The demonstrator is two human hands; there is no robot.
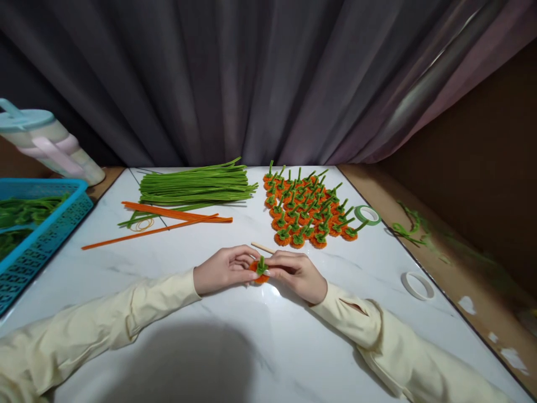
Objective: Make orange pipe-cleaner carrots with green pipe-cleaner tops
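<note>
Between my two hands, low over the white table, is a small pipe-cleaner pumpkin [259, 276] with an orange body and a green stem on top. My left hand [230, 268] pinches its left side with thumb and fingers. From the right, my right hand [297, 273] grips it near the green top. Behind my right fingers a thin wooden stick [262, 247] shows; whether the hand touches it I cannot tell. Just beyond stand several finished-looking orange and green pipe-cleaner pumpkins [296, 215] in close rows.
Green pipe cleaners [193, 186] lie in a bundle at the back, with orange pipe cleaners [176, 212] before them. Green tape [368, 215] and a white tape ring [418, 286] are at right. A blue basket [46, 229] and a tumbler [50, 143] stand left.
</note>
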